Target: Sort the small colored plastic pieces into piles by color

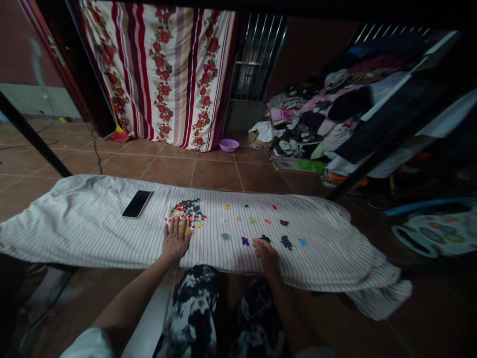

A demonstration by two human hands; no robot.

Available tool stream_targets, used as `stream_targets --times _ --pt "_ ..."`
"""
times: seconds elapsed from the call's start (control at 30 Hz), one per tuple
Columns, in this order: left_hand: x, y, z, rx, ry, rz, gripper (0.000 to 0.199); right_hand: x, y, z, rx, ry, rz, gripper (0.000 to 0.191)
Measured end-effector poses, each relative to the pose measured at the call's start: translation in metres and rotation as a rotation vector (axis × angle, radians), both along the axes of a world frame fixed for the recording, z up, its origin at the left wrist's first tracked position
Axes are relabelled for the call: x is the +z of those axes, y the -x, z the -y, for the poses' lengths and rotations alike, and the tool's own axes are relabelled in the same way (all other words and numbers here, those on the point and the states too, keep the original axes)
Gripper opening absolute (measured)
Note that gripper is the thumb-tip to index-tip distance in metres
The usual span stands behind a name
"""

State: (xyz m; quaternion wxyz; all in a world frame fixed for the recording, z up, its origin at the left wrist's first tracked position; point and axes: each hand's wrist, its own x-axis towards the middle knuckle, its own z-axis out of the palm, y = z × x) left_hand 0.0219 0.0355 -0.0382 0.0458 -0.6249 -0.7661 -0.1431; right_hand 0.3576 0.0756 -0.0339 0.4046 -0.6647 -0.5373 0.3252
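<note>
A mixed pile of small coloured pieces point(190, 209), perhaps beads, lies left of the middle on the striped cloth point(112, 243). My left hand point(176, 238) rests palm down with fingers spread, the fingertips on the near edge of this pile. My right hand point(267, 254) is beside a small black group point(265, 238), its fingers loosely bent and nothing visible in them. Just left of it sits a purple group point(245, 241); to its right are a dark grey group point(286, 242) and a light blue group point(301, 241). A grey group point(225, 236) lies between the two hands.
Several smaller one-colour groups, among them yellow point(226, 207) and brown point(283, 223), lie farther back. A phone point(137, 204) lies left of the pile. Beyond the cloth are a tiled floor, a purple basin point(229, 145), a floral curtain point(160, 74) and heaped clothes point(316, 114).
</note>
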Motion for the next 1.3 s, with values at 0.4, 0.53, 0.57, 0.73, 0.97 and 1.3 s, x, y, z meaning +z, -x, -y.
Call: stream_targets --times 0.4,0.53,0.57,0.73,0.97,1.3 --pt "0.012 -0.043 -0.049 -0.174 -0.066 0.003 0.053 0.007 0.001 -0.003 -0.021 0.09 -0.145 0.04" --pt "0.01 -0.049 -0.06 -0.209 -0.034 0.013 0.052 0.004 -0.001 -0.005 -0.015 0.076 -0.111 0.04" --pt "0.009 -0.049 -0.06 -0.206 -0.031 0.01 0.052 0.003 -0.001 -0.005 -0.016 0.071 -0.108 0.039" --pt "0.005 -0.042 -0.049 -0.164 -0.031 -0.001 0.054 0.005 0.0 -0.005 -0.012 0.082 -0.105 0.041" --pt "0.01 -0.023 -0.019 -0.123 -0.068 -0.026 0.05 0.014 0.001 -0.002 -0.015 0.093 -0.127 0.045" --pt "0.016 0.022 -0.023 -0.031 -0.083 0.004 0.054 0.009 0.0 -0.004 -0.03 0.069 -0.226 0.048"
